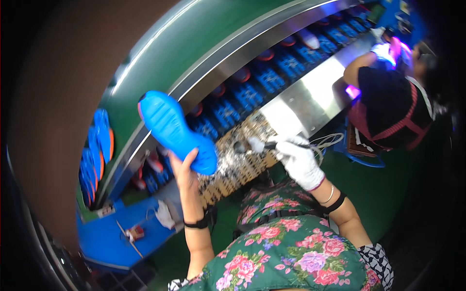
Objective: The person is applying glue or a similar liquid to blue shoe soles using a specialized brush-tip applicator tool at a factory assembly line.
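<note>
A bright blue shoe sole [170, 123] is held up on the left, its ridged face toward me and an orange edge at its upper left. My bare left hand [185, 172] grips it by its lower end, thumb over the face. My right hand [299, 162], in a white glove, is closed around the dark handle of a brush [257, 145] with a pale head. The brush head is beside a small dark round opening [239, 147] in a worktop [218, 182] crusted with silvery dried residue. The sole and the brush are apart.
Behind the worktop runs a conveyor rack [250, 97] with blue holders and several shoe parts. More blue soles [99, 140] lie at the left on a green surface. A blue table [109, 245] stands lower left. A co-worker [391, 104] sits at the right near purple light.
</note>
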Demonstrator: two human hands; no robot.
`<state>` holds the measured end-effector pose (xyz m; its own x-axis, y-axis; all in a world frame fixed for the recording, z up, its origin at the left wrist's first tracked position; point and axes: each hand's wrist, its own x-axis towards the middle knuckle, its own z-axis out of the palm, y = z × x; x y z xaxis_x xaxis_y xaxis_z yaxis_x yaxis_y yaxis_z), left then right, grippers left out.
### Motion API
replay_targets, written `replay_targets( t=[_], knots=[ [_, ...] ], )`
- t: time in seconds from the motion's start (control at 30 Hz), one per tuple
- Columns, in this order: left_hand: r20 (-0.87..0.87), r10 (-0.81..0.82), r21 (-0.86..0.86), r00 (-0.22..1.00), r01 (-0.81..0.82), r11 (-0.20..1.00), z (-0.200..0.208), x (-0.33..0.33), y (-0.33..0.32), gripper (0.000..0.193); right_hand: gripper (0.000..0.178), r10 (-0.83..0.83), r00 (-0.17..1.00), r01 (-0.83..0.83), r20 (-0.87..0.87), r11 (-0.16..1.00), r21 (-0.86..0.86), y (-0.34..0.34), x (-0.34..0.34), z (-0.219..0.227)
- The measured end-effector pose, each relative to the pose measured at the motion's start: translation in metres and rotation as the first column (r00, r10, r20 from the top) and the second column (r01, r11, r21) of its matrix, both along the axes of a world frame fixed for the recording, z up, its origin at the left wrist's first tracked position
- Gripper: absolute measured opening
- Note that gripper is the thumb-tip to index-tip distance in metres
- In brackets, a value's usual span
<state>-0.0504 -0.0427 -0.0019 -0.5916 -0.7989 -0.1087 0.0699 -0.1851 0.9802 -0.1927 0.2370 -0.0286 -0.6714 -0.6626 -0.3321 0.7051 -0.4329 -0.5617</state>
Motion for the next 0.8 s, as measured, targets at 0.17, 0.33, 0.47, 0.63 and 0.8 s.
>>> replay_targets(
  t=[0.17,0.33,0.47,0.63,0.8],
  knots=[
    [-0.154,-0.156,0.463,0.976,0.21,0.861,-0.024,0.02,0.002,0.055,0.021,0.026,0.988,-0.044,-0.155,0.992,-0.116,-0.036,0.01,0.036],
    [-0.377,-0.371,0.317,0.849,0.495,0.809,-0.022,0.03,0.03,0.092,0.025,0.074,0.936,-0.117,-0.345,0.988,-0.105,-0.072,0.024,0.068],
    [-0.657,-0.166,0.49,0.735,0.584,0.647,-0.003,0.037,0.053,0.11,0.023,0.141,0.834,-0.148,-0.533,0.989,0.03,-0.088,0.041,0.093],
    [-0.919,-0.283,0.119,0.274,0.878,0.464,-0.007,0.034,0.037,0.09,0.018,0.13,0.623,-0.003,-0.771,0.986,0.164,-0.099,0.057,0.092],
    [-0.367,-0.009,0.584,0.93,0.238,0.776,-0.007,0.052,0.058,0.09,0.022,0.123,0.135,0.212,-0.983,0.966,0.15,-0.106,0.058,0.083]
  ],
)
